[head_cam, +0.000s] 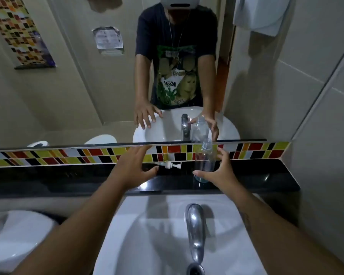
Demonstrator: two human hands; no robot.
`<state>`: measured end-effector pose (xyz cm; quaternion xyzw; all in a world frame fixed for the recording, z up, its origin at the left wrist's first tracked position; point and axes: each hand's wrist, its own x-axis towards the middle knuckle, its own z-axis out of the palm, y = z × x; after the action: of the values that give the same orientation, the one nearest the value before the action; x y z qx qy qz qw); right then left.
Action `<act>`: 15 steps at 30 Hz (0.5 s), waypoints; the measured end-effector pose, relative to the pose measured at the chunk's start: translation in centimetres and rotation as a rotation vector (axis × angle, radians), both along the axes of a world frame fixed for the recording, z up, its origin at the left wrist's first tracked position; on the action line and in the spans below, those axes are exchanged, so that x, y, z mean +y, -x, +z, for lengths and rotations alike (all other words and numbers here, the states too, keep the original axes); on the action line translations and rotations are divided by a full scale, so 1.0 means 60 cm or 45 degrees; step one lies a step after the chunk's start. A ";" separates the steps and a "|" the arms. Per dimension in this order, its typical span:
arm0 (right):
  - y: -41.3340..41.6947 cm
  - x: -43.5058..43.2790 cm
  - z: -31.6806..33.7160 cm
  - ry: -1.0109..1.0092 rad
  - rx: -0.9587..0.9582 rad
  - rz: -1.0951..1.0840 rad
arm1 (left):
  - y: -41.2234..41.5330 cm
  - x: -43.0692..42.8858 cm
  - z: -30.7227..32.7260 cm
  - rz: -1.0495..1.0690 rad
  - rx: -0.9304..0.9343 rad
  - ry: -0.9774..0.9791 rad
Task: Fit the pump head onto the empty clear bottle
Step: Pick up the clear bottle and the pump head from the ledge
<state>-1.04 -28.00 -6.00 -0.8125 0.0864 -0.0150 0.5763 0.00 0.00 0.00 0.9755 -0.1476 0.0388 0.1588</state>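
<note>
An empty clear bottle (204, 160) stands upright on the black shelf (266, 178) behind the sink, its neck bare. The white pump head (168, 164) lies on its side on the same shelf, left of the bottle, against the tiled strip. My right hand (219, 171) is spread around the bottle's right side, thumb near its base, fingers apart and not closed on it. My left hand (134, 165) hovers open over the shelf just left of the pump head, thumb tip close to it.
A white sink (147, 235) with a chrome tap (195, 233) lies below the shelf. A mirror (68, 86) above the coloured tile strip (68, 155) reflects a person, the hands and the bottle. A white toilet (14, 237) sits at lower left. Tiled wall at right.
</note>
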 end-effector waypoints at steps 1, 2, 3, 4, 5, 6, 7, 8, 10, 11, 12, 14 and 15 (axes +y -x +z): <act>-0.003 0.003 -0.004 -0.023 0.011 0.004 | -0.003 0.001 -0.010 0.011 0.009 0.008; -0.010 0.005 -0.011 -0.054 0.013 -0.006 | -0.007 0.003 -0.017 0.030 0.014 0.021; -0.013 0.008 -0.023 -0.084 0.035 0.002 | -0.008 0.006 -0.030 0.046 0.037 0.024; -0.019 0.012 -0.037 -0.131 0.036 -0.005 | -0.007 0.008 -0.040 0.050 0.074 0.021; -0.025 0.014 -0.047 -0.167 0.036 -0.021 | -0.010 0.009 -0.051 0.057 0.096 0.026; -0.031 0.016 -0.056 -0.193 0.030 -0.049 | -0.012 0.008 -0.060 0.058 0.112 0.031; -0.037 0.017 -0.063 -0.215 0.023 -0.077 | -0.015 0.008 -0.068 0.061 0.122 0.036; -0.042 0.019 -0.070 -0.228 0.017 -0.099 | -0.016 0.007 -0.073 0.062 0.121 0.035; -0.048 0.022 -0.089 -0.200 0.007 -0.157 | -0.018 0.003 -0.087 0.077 0.133 0.020; -0.052 0.023 -0.098 -0.164 0.011 -0.179 | -0.021 0.001 -0.095 0.085 0.134 0.018; -0.054 0.024 -0.104 -0.128 0.007 -0.196 | -0.024 -0.002 -0.101 0.085 0.128 0.017; -0.061 0.025 -0.115 -0.082 0.000 -0.216 | -0.034 -0.006 -0.115 0.083 0.113 -0.010; -0.063 0.024 -0.118 -0.060 -0.009 -0.225 | -0.040 -0.009 -0.122 0.072 0.102 -0.030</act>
<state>2.75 -26.56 -13.07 -0.7879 0.1560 -0.0667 0.5920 2.41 -0.54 -7.32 0.9818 -0.1138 0.0023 0.1519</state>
